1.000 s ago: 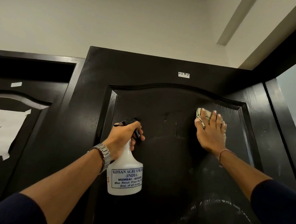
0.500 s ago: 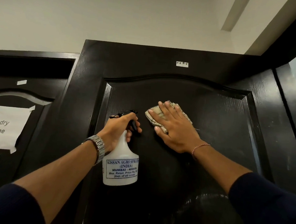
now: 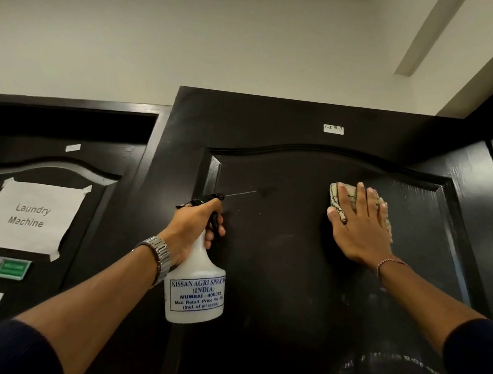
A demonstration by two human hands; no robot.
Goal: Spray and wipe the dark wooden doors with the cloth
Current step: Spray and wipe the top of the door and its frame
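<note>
Fingers of our left hand [image 3: 194, 221] curl round the black trigger head of a white plastic spray bottle with a blue-printed label [image 3: 195, 288], and a thin jet leaves its nozzle toward the raised panel of the dark wooden door [image 3: 275, 264]. Our right hand [image 3: 358, 224], fingers straight, presses a folded beige patterned cloth [image 3: 338, 196] flat against that panel's upper right. Beside it, another dark door carries a taped white paper sign reading "Laundry Machine" [image 3: 34, 216].
</note>
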